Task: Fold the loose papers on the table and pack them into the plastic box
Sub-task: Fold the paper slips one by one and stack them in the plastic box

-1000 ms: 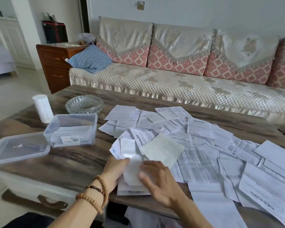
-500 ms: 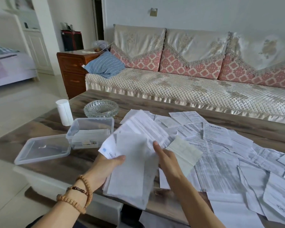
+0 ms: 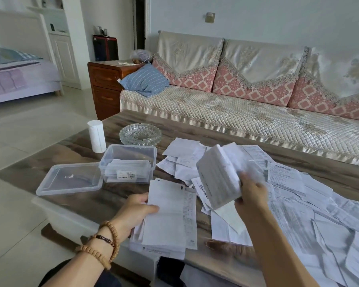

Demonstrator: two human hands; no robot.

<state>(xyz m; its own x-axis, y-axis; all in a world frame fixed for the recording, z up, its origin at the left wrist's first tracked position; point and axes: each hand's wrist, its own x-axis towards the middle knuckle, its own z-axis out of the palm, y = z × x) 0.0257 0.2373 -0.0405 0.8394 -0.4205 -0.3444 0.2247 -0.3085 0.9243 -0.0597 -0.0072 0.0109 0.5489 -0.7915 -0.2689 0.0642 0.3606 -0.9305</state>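
— Now that we've split the bundle, what does each of our hands hold?
— Nearest us, our left hand (image 3: 133, 212) pinches a stack (image 3: 166, 216) of long sheets at its left edge, over the near rim of the table (image 3: 75, 150). A moment ago both hands were on one sheaf. Our right hand (image 3: 250, 193) has since pulled away a sheet (image 3: 218, 175) and grips it raised, bent and blurred with motion.
— So a fold is starting?
— We judge so; that sheet looks ready to be creased.
— And beyond?
— Loose papers (image 3: 298, 199) cover the table's right side. Farther left, the box (image 3: 129, 162) stands open, holding a few folded papers, its lid (image 3: 71, 178) beside it. Most packing remains.
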